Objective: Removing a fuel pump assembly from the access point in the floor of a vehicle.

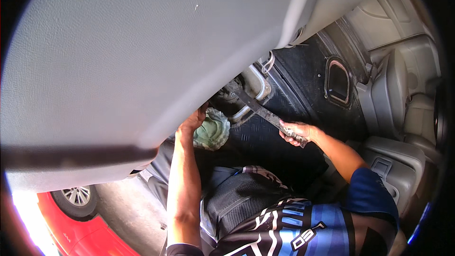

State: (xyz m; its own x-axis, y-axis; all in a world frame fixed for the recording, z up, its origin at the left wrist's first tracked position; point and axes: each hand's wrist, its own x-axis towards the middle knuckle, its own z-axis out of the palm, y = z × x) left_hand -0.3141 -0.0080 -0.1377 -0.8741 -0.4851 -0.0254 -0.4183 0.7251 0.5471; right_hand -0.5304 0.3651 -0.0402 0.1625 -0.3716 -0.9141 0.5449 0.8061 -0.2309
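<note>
Right in the centre of the frame, the right hand (297,134) is gripping the lower end of a flat metal bar (268,115), fingers closed around it, and the bar's far end is reaching up-left into a silver-edged floor opening (263,87). The left hand (191,122) is resting just left of centre, fingertips disappearing behind the panel, so I'm not telling whether it's gripping anything; a pale green wrinkled disc (213,132) is sitting right beside it. The step in hand is looking like working the bar at that opening, and the next move is probably calling for a steady right grip and a well-placed tip. Standing in the way, the big grey panel (118,66) is filling the upper left and crowding the left hand. Grey seats (391,85) are lining the right edge, an oval-framed recess (327,85) is showing upper right, and a red car (80,237) is gleaming lower left.
</note>
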